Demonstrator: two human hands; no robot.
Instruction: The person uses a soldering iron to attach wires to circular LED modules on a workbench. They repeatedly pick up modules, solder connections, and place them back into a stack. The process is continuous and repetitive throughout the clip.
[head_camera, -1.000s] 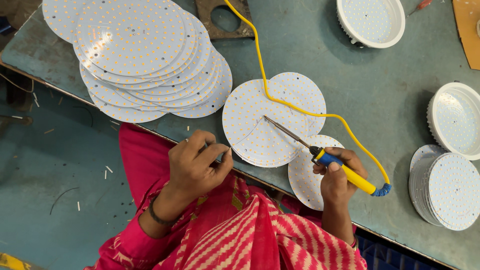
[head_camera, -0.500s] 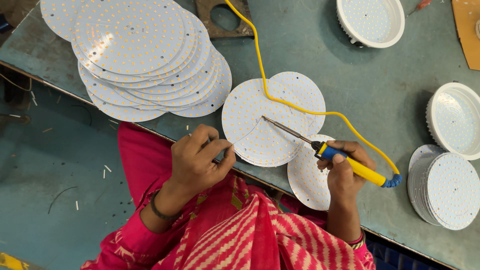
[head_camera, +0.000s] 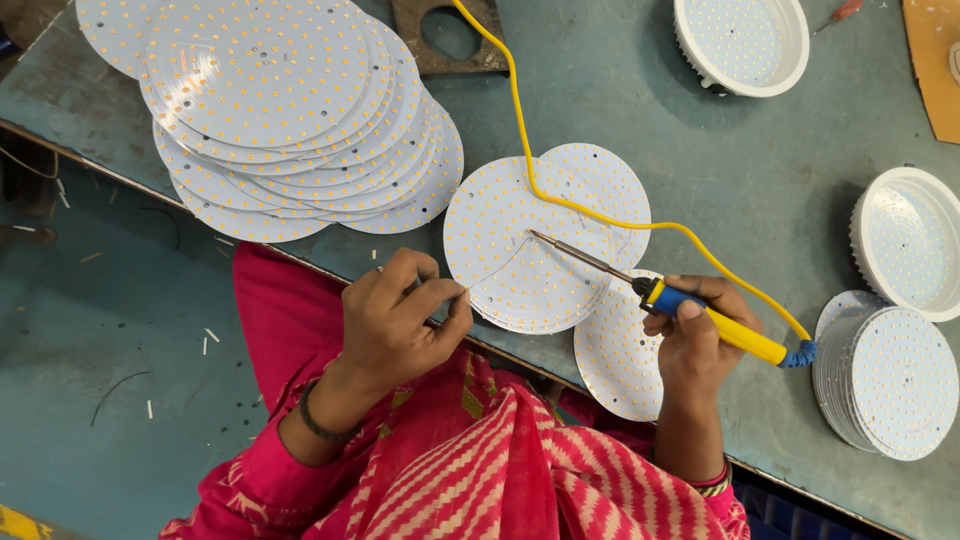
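The right hand (head_camera: 700, 335) grips a soldering iron (head_camera: 690, 305) with its tip on the round light board (head_camera: 520, 250) lying mid-table, the left hand (head_camera: 395, 325) pinches thin solder wire (head_camera: 495, 268) there, so the joint looks unfinished.

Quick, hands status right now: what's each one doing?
Left hand: closed, pinching a thin solder wire that runs onto the round LED board.
Right hand: closed around the soldering iron, tip on that board.

Head view, straight down (close)
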